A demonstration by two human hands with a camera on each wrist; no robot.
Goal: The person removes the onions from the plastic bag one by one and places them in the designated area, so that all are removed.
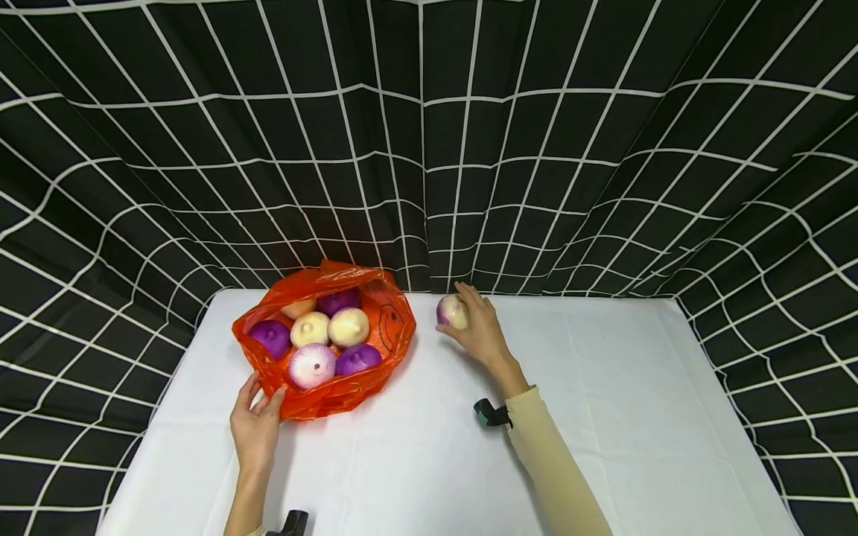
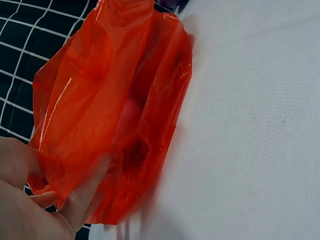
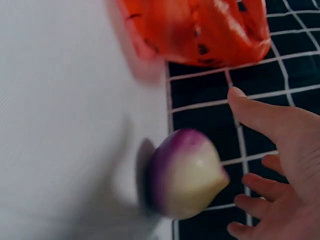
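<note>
A red plastic bag (image 1: 392,376) with a black smiley drawing stands wide-mouthed at the left of the table. Inside it lie several onions, among them a purple onion (image 1: 358,359), a pale onion (image 1: 310,330) and a purple-streaked white onion (image 1: 312,365). My left hand (image 1: 257,424) pinches the bag's near left rim between thumb and fingers; the film partly covers the fingertips in the left wrist view. Right of the bag, one purple-and-white onion (image 3: 187,175) sits by the table's far edge. Around it my right hand (image 3: 285,165) is spread, thumb and fingers apart from its skin.
White cloth covers the table (image 1: 429,461). Black curtains (image 1: 429,149) with a white grid rise directly behind its far edge and along both sides. A dark wrist camera (image 1: 492,413) sticks out from the right sleeve (image 1: 556,461).
</note>
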